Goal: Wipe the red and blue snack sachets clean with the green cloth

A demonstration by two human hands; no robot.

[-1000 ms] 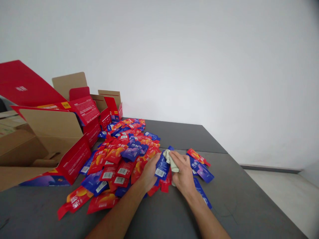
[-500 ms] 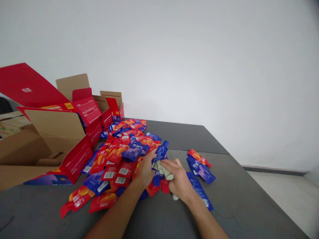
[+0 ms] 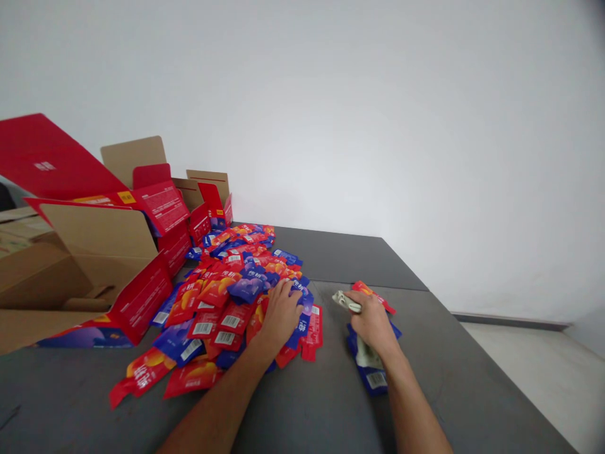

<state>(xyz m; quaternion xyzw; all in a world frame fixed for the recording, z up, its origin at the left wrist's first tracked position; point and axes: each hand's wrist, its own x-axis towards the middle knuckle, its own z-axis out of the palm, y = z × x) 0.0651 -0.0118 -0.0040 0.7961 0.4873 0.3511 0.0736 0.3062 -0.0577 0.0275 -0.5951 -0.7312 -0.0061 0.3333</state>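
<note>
My left hand (image 3: 282,310) rests on the right side of a heap of flat red and blue pouches (image 3: 220,284). Its fingers are bent and slightly apart, touching a blue pouch (image 3: 305,309) at the heap's edge; no pouch is lifted in it. Bunched in my closed right hand (image 3: 371,321) is a pale cloth (image 3: 347,301), part of which hangs below the palm. That hand is over a small group of pouches on the right, with a blue pouch (image 3: 377,380) beneath it and a red pouch (image 3: 366,290) just behind.
Several open red cartons with brown insides line the left, the nearest carton (image 3: 149,296) beside the heap. The dark grey table (image 3: 454,378) has a seam across it. A white wall (image 3: 378,126) rises behind, and pale floor (image 3: 524,343) shows beyond the right edge.
My hands have parted. The right moved rightward with the cloth, over the right-hand pouches. The left no longer holds up the blue pouch and lies on the heap.
</note>
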